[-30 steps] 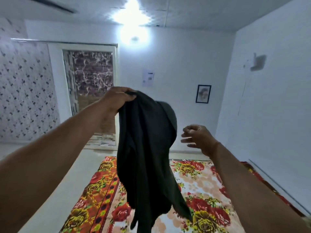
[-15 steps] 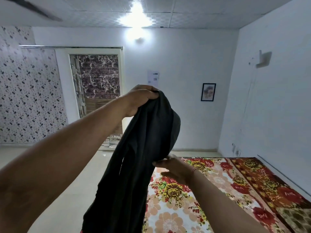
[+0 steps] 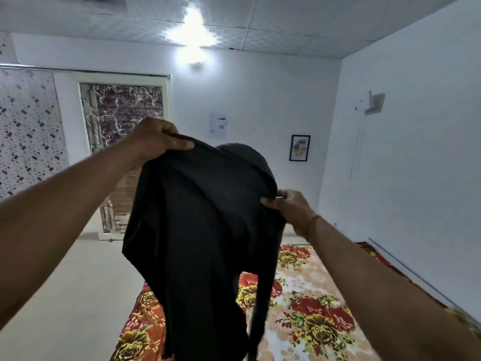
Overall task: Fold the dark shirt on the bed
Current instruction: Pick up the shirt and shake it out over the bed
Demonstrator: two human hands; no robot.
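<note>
Had the dark shirt (image 3: 203, 230) up in the air, well clear of the bed (image 3: 312, 303), between me and the far wall. Left hand (image 3: 156, 139) had its grip closed on the top edge, thumb on the near face, fingers curled behind the cloth. Right hand (image 3: 289, 207) sat lower and to the right, grip pinched shut on a bunched edge near what looked like the collar or a shoulder. Couldn't tell which.

Reason for the hold, as I judged it: two separate top points spread the fabric so it hangs open and I can find the seams before laying it down. One-handed it would just rope up.

Orientation: long axis ran roughly vertical, top edge at my hands, the rest hanging down toward the bed's floral cover. Top edge was tilted, left side higher than right. Lower end ran out of frame, so couldn't say where the hem was. A narrow strip, maybe a sleeve, dangled on the right side.

Shirt was still crumpled, not flat. Folding not started. Next step probably needs hands level and wider apart.
</note>
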